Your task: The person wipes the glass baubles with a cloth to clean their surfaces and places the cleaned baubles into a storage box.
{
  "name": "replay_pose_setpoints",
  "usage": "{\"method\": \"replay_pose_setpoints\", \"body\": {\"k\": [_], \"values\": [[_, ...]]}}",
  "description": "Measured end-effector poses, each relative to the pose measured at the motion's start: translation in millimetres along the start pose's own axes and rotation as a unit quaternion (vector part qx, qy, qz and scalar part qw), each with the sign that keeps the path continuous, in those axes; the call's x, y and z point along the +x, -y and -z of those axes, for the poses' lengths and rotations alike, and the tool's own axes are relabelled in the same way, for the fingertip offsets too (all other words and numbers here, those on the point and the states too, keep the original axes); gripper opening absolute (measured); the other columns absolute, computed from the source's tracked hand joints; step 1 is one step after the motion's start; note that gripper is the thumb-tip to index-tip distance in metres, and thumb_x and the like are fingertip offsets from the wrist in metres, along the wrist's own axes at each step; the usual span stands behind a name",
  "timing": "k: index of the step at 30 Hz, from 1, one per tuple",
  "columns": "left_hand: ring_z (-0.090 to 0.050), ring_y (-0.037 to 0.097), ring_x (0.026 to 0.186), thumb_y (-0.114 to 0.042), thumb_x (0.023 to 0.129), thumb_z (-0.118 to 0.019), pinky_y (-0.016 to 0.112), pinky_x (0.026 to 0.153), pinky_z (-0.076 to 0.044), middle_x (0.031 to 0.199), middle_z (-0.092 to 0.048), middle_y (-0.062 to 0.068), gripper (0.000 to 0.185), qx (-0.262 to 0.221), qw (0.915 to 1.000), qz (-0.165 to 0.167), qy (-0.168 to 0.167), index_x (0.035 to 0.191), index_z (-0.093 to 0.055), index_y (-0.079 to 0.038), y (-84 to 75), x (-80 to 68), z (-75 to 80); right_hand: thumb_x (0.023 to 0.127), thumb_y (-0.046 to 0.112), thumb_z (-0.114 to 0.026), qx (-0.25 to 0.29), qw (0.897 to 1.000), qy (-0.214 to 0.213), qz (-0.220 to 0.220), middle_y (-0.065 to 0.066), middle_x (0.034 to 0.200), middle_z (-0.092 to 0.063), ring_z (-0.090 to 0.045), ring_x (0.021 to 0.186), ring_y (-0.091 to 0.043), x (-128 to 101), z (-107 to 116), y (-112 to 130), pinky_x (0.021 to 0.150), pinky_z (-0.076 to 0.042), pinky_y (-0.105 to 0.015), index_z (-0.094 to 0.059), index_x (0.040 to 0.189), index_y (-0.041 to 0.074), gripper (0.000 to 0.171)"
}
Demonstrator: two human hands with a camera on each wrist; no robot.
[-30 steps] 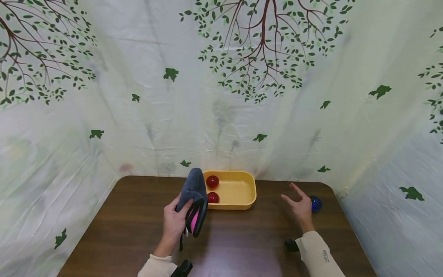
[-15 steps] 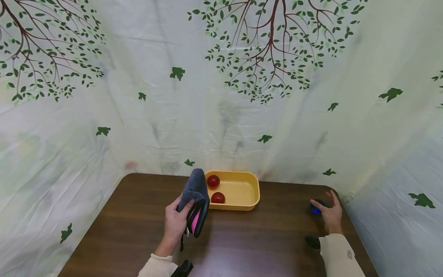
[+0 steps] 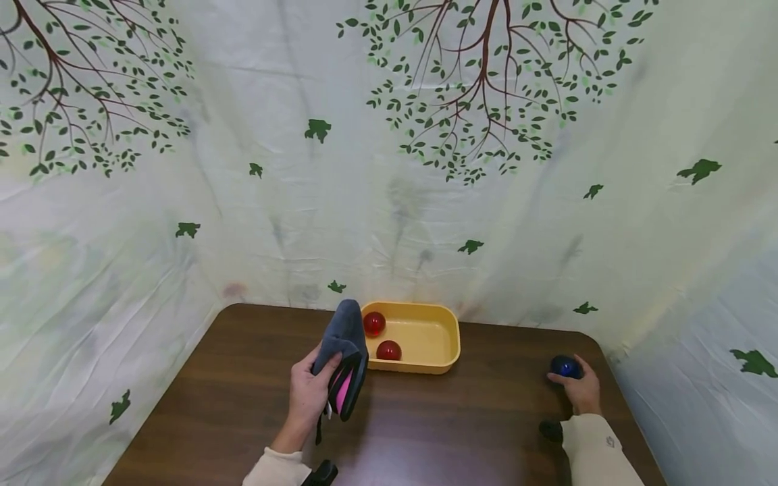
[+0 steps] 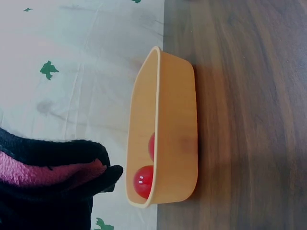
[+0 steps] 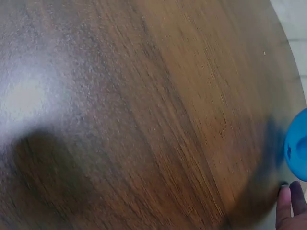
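In the head view my left hand (image 3: 308,391) holds a grey-blue soft pouch (image 3: 343,347) with a black edge and pink lining, thumb on its near side. The pouch (image 4: 53,167) hangs dark at the left of the left wrist view. At the table's right, my right hand (image 3: 583,390) grips a blue ball (image 3: 565,366) between thumb and fingers. The right wrist view catches that blue ball (image 5: 298,146) at its edge, with fingertips (image 5: 284,201) just below. Two red balls, one far (image 3: 373,324) and one near (image 3: 389,350), lie in a yellow tray (image 3: 437,368) beside the pouch.
The brown wooden table (image 3: 425,418) has rounded far corners. Behind it hangs a pale curtain (image 3: 389,236) printed with trees and leaves. The tray stands near the far edge, partly covered by the pouch in the head view.
My right hand has moved right to the blue ball and its fingers have closed round it. The near red ball now lies farther right of the far one. My left hand stays with the pouch.
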State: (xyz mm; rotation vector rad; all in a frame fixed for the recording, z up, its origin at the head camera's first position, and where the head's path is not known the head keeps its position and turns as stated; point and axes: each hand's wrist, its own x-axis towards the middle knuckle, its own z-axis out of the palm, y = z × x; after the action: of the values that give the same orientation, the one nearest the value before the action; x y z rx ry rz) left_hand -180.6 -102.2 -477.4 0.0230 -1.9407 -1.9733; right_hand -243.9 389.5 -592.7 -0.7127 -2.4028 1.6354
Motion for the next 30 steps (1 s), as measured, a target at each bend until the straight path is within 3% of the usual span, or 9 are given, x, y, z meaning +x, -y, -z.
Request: {"method": "replay_pose_setpoints", "body": {"k": [4, 11, 17, 20, 23, 26, 28, 30], "values": [[-0.066, 0.007, 0.089, 0.0, 0.088, -0.067, 0.02, 0.076, -0.054, 0.097, -0.069, -0.012, 0.035, 0.0, 1.0, 0.003, 0.004, 0.121, -0.062, 0.009, 0.1, 0.5, -0.8, 0.082, -0.001, -0.07, 0.018, 0.999, -0.03, -0.002, -0.035, 0.147, -0.025, -0.021, 0.135, -0.052, -2.9, 1.2, -4.4, 0.11, -0.019, -0.061, -0.029, 0.144, -0.007, 0.074], [-0.065, 0.004, 0.091, 0.0, 0.089, -0.066, 0.019, 0.079, -0.053, 0.111, -0.067, 0.013, 0.036, 0.006, 0.9999, 0.007, 0.006, 0.124, -0.061, 0.006, -0.3, 2.3, -2.5, 0.082, 0.001, -0.072, 0.035, 0.998, -0.044, 0.005, -0.037, 0.144, -0.031, -0.027, 0.134, -0.051, -5.2, 2.4, -11.9, 0.11, -0.021, -0.06, -0.033, 0.14, -0.009, 0.07], [-0.066, 0.007, 0.09, -0.001, 0.088, -0.067, 0.02, 0.077, -0.054, 0.106, -0.069, 0.006, 0.035, 0.009, 0.9999, 0.006, 0.002, 0.122, -0.062, 0.006, 0.3, 1.9, -2.3, 0.081, 0.003, -0.074, 0.066, 0.997, -0.035, 0.006, -0.036, 0.143, -0.033, -0.032, 0.131, -0.047, -11.8, -1.6, -11.0, 0.109, -0.026, -0.057, -0.037, 0.139, -0.009, 0.07], [-0.066, 0.007, 0.09, 0.0, 0.089, -0.066, 0.019, 0.077, -0.054, 0.108, -0.068, 0.011, 0.035, 0.01, 0.9999, 0.001, 0.006, 0.123, -0.062, 0.006, 0.4, 2.2, -2.1, 0.081, 0.007, -0.074, 0.07, 0.997, -0.033, 0.007, -0.035, 0.142, -0.036, -0.035, 0.13, -0.044, -17.3, -3.8, -4.8, 0.108, -0.03, -0.054, -0.037, 0.139, -0.009, 0.07], [-0.066, 0.005, 0.09, 0.0, 0.089, -0.065, 0.019, 0.078, -0.054, 0.113, -0.065, 0.021, 0.036, 0.009, 0.9999, -0.002, 0.015, 0.124, -0.061, 0.007, 0.8, 2.6, -2.4, 0.081, 0.014, -0.077, 0.069, 0.997, -0.022, 0.003, -0.032, 0.141, -0.04, -0.039, 0.127, -0.039, -25.3, -5.0, 2.6, 0.097, -0.044, -0.032, -0.04, 0.139, -0.006, 0.071], [-0.066, 0.005, 0.091, -0.001, 0.09, -0.066, 0.018, 0.078, -0.053, 0.115, -0.063, 0.026, 0.036, 0.009, 0.9997, -0.003, 0.021, 0.125, -0.061, 0.006, 1.7, 3.0, -2.9, 0.082, 0.02, -0.078, 0.069, 0.998, -0.001, 0.007, -0.03, 0.141, -0.041, -0.042, 0.124, -0.034, -34.8, -7.4, 11.7, 0.075, -0.041, -0.008, -0.041, 0.14, -0.004, 0.074], [-0.066, 0.007, 0.091, -0.002, 0.089, -0.066, 0.019, 0.078, -0.053, 0.116, -0.063, 0.026, 0.036, 0.007, 0.9997, -0.001, 0.022, 0.125, -0.061, 0.005, 2.7, 3.4, -3.6, 0.081, 0.023, -0.08, 0.072, 0.997, 0.01, 0.017, -0.029, 0.14, -0.043, -0.05, 0.116, -0.023, -41.0, -10.6, 18.6, 0.067, -0.038, -0.002, -0.043, 0.139, -0.002, 0.073], [-0.066, 0.006, 0.09, -0.002, 0.089, -0.067, 0.019, 0.077, -0.054, 0.114, -0.064, 0.025, 0.036, 0.007, 0.9998, 0.001, 0.02, 0.124, -0.061, 0.005, 3.7, 3.8, -4.9, 0.081, 0.022, -0.08, 0.073, 0.997, 0.018, 0.031, -0.028, 0.138, -0.045, -0.054, 0.106, -0.01, -47.1, -15.3, 25.7, 0.068, -0.04, -0.002, -0.046, 0.138, -0.001, 0.071]]}}
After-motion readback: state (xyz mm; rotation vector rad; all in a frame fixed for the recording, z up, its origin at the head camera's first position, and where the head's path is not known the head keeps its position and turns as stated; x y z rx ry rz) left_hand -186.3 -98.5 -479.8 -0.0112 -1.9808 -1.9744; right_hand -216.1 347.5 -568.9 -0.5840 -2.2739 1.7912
